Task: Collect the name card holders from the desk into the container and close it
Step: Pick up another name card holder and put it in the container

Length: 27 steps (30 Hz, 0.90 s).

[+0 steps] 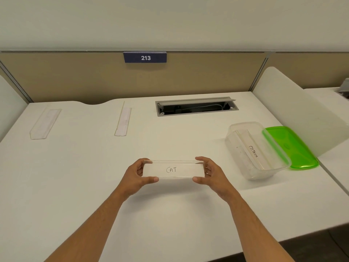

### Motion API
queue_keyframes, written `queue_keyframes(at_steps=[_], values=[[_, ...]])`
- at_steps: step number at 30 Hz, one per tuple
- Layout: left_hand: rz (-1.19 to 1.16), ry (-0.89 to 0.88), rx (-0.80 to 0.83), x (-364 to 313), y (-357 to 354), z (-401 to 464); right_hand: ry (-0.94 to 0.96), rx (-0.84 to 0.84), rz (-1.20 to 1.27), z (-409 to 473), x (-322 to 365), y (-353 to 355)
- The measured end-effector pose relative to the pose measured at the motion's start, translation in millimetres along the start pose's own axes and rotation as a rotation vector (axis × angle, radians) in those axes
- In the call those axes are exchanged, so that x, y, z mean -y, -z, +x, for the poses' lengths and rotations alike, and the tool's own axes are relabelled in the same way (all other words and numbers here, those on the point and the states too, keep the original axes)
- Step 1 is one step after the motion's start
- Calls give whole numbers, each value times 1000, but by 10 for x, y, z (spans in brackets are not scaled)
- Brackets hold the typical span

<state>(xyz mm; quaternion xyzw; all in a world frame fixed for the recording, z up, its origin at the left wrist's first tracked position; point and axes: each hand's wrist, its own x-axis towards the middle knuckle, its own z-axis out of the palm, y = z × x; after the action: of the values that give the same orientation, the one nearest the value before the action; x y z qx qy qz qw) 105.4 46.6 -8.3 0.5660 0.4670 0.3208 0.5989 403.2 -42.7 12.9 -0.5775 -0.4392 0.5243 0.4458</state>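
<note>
Both hands hold one name card holder between them, above the near middle of the desk [94, 167]. Left hand [136, 176] pinches the left end, thumb along the lower edge and fingers curled over the top; right hand [211, 174] mirrors this on the right end. I read the "CAT" name card holder [173, 169] as clear acrylic with a white paper insert.

Handling, my judgement: light, stiff, smooth-sided and likely slick under bare fingers. Acrylic of this kind may scratch or crack if dropped, so the end-pinch with thumbs below looks like the sound place to hold it. One hand at mid-length would probably serve as well.

Positions:
- Clear plastic container [256, 152] sits open on the right of the desk, well apart from the held piece. One holder already lies inside it, the "OSTRICH" holder [253, 151].
- Green lid [291, 148] lies just beyond the container's right side, touching or partly under its rim; I cannot tell which.
- Two more holders lie flat on the far left of the desk: far-left holder [45, 123] and middle holder [123, 121]. No writing is legible on either.

Other writing: blue partition sign [145, 57] reads "213". Open cable tray [196, 107] sits at the back of the desk.

Progress, as I judge it: one stored, one in hand, two left, lid still off.
</note>
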Motion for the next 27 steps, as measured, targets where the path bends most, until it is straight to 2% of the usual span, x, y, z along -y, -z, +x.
queue_keyframes(at_steps=[12,19,27], values=[[-12,23,29,-10,9,23,17,-17,-118,2,-3,9],[-6,34,58,-24,-23,66,39,-6,-357,15,43,63],[30,46,172,-63,-156,183,4,41,-705,-44,96,129]])
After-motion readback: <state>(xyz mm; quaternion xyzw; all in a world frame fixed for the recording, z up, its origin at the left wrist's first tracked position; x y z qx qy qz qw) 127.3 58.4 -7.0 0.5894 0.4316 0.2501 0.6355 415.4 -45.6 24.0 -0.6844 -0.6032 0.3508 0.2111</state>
